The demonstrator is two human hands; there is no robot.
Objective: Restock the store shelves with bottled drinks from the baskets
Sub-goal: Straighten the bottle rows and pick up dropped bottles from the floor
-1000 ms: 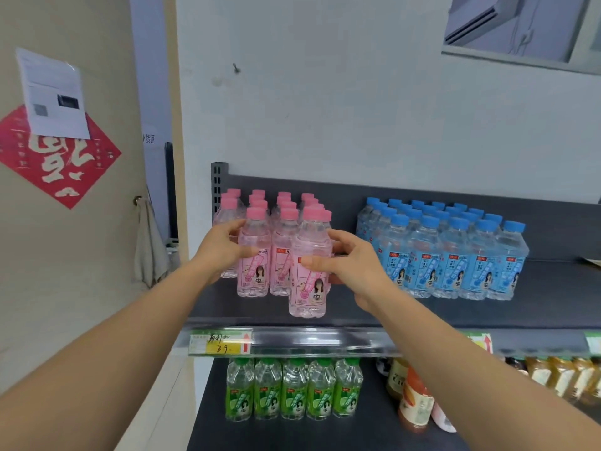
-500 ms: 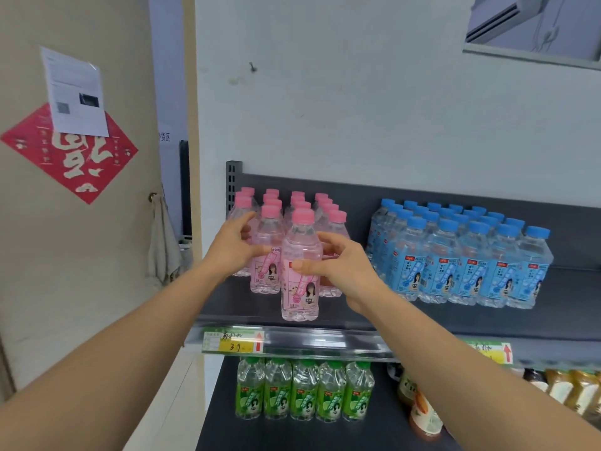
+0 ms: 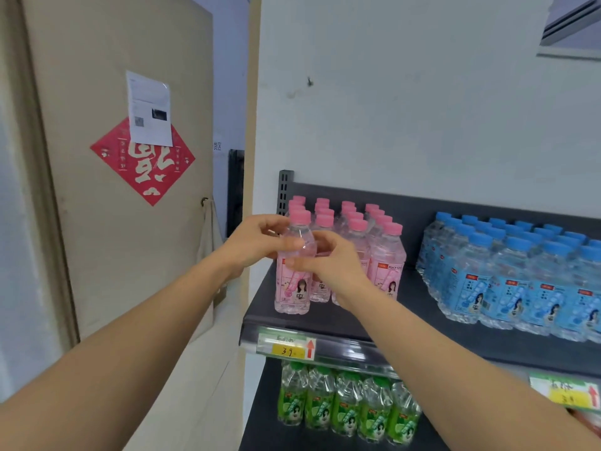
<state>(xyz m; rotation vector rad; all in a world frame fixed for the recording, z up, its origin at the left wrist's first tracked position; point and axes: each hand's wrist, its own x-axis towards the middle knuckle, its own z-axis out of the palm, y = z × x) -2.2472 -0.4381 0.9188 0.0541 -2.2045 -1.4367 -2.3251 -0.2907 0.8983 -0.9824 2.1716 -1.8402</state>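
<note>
Bare forearms reach in from the bottom corners and meet at one pink-capped bottle (image 3: 294, 268), which stands at the front left corner of the top shelf (image 3: 422, 330). The left hand (image 3: 253, 244) curls round the bottle's shoulder from the left, and the right hand (image 3: 328, 262) pinches its upper body from the right, so both are closed on it. Just behind and right of the grip stand the other pink bottles (image 3: 387, 255), some touching. Further right, well apart, is a block of blue-capped bottles (image 3: 507, 271). Below the grip, green-labelled bottles (image 3: 344, 405) fill the lower shelf. No basket is in view. The held bottle sits close to the shelf's open left edge; pushed left or let go while tilted, it may tip off, or knock its close-packed neighbours over.
</note>
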